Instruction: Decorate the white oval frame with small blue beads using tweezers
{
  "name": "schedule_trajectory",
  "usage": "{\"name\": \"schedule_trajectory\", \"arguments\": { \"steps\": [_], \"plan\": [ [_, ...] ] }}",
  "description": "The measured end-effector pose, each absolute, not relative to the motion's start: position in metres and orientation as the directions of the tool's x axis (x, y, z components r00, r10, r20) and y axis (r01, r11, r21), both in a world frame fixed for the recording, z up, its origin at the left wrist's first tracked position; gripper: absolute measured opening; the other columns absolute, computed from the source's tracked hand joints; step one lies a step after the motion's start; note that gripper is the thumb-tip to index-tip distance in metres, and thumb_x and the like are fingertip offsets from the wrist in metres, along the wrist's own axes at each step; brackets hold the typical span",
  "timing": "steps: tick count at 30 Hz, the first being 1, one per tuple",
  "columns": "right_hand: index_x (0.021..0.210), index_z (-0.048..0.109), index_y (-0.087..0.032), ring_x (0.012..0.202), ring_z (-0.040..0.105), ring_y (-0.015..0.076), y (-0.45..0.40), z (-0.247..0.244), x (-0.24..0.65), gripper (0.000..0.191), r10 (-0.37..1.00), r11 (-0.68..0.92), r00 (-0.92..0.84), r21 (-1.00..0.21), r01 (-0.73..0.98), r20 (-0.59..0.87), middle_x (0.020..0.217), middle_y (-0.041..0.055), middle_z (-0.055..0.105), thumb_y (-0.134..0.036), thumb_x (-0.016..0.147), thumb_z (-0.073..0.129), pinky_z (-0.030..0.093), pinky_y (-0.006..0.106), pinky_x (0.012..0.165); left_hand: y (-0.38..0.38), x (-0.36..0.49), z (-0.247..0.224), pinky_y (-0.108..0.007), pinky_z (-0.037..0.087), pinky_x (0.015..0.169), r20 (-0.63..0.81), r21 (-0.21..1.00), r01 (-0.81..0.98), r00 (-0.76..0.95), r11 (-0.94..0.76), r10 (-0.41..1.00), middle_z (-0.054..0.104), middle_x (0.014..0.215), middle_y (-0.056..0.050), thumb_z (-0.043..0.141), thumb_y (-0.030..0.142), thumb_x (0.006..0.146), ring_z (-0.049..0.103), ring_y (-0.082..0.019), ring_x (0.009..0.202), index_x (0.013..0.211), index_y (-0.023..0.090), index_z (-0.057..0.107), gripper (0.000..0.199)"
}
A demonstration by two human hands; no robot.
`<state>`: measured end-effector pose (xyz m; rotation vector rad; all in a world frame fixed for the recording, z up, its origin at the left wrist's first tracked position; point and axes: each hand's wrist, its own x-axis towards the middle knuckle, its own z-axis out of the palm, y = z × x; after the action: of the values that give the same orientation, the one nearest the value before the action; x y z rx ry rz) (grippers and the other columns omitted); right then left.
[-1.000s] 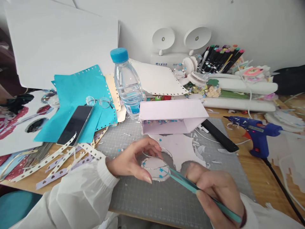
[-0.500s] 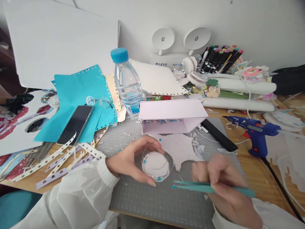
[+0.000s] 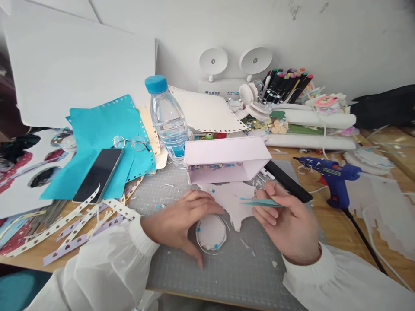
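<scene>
A small round white disc point(image 3: 211, 232) edged with a thin clear ring and a few blue star-shaped bits lies on the grey cutting mat point(image 3: 181, 276). Around its left side curves my left hand point(image 3: 184, 216), thumb and fingers apart; whether the fingertips touch the ring I cannot tell. My right hand point(image 3: 288, 220) is raised at the right, closed on teal tweezers point(image 3: 261, 201) that point left. A tiny blue speck shows at their tips, too small to name. Beneath the tips is a cut sheet of white paper point(image 3: 235, 207). Behind stands a pale lilac open box point(image 3: 227, 151) with small confetti inside.
A water bottle point(image 3: 167, 121) stands left of the box. Farther left are a phone point(image 3: 99, 175), glasses point(image 3: 129, 143), blue paper point(image 3: 94, 125) and punched strips point(image 3: 74, 222). To the right lie a black bar-shaped tool point(image 3: 288, 181) and a blue glue gun point(image 3: 333, 175) with its cord.
My right hand has moved up and away from me with the tweezers, turning palm inward. My left hand has shifted slightly and its fingers have come lower around the disc. The camera view has shifted a little.
</scene>
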<state>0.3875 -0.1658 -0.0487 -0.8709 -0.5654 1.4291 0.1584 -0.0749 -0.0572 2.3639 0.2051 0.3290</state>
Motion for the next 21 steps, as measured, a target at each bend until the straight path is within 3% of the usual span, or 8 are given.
{"name": "schedule_trajectory", "arguments": {
  "steps": [4, 6, 8, 11, 21],
  "plan": [
    [0.074, 0.046, -0.022, 0.044, 0.022, 0.0084, -0.167, -0.050, 0.384, 0.010, 0.983, -0.094, 0.064, -0.766, -0.636, -0.174, 0.055, -0.0057, 0.032, -0.019, 0.084, 0.045, 0.023, 0.023, 0.043, -0.075, 0.155, -0.049, -0.049, 0.034, 0.105, 0.288, 0.785, -0.087, 0.928, -0.613, 0.237, 0.055, 0.127, -0.015, 0.079, 0.070, 0.043, 0.048, -0.035, 0.117, 0.134, 0.022, 0.043, 0.109],
    [0.077, 0.047, -0.023, 0.045, 0.028, 0.0081, -0.168, -0.052, 0.383, 0.010, 0.987, -0.102, 0.034, -0.779, -0.619, -0.156, 0.057, -0.0053, 0.037, -0.020, 0.087, 0.046, 0.025, 0.023, 0.044, -0.077, 0.153, -0.047, -0.046, 0.040, 0.100, 0.314, 0.853, -0.099, 0.882, -0.512, 0.352, 0.056, 0.122, -0.015, 0.075, 0.066, 0.058, 0.052, -0.032, 0.112, 0.129, 0.021, 0.049, 0.088],
    [0.079, 0.047, -0.023, 0.047, 0.034, 0.0081, -0.169, -0.054, 0.381, 0.011, 0.992, -0.106, -0.005, -0.799, -0.592, -0.127, 0.059, -0.0051, 0.042, -0.022, 0.089, 0.049, 0.027, 0.022, 0.045, -0.079, 0.151, -0.048, -0.041, 0.044, 0.093, 0.307, 0.894, -0.058, 0.802, -0.444, 0.513, 0.060, 0.113, -0.013, 0.066, 0.051, 0.079, 0.056, -0.027, 0.105, 0.120, 0.020, 0.056, 0.053],
    [0.080, 0.048, -0.023, 0.050, 0.041, 0.0082, -0.170, -0.057, 0.377, 0.012, 0.995, -0.098, -0.063, -0.841, -0.533, -0.076, 0.063, -0.0051, 0.046, -0.025, 0.092, 0.051, 0.031, 0.023, 0.047, -0.081, 0.151, -0.051, -0.034, 0.046, 0.084, 0.300, 0.908, -0.001, 0.700, -0.420, 0.648, 0.062, 0.101, -0.010, 0.062, 0.028, 0.087, 0.057, -0.020, 0.094, 0.108, 0.018, 0.062, 0.023],
    [0.088, 0.048, -0.024, 0.056, 0.046, 0.0090, -0.177, -0.065, 0.374, 0.012, 0.988, -0.107, -0.144, -0.936, -0.334, -0.061, 0.070, -0.0040, 0.050, -0.033, 0.097, 0.048, 0.036, 0.023, 0.049, -0.084, 0.160, -0.052, -0.030, 0.050, 0.078, 0.330, 0.898, -0.012, 0.680, -0.441, 0.654, 0.065, 0.092, -0.009, 0.070, 0.015, 0.079, 0.060, -0.017, 0.086, 0.100, 0.014, 0.068, 0.021]
  ]
}}
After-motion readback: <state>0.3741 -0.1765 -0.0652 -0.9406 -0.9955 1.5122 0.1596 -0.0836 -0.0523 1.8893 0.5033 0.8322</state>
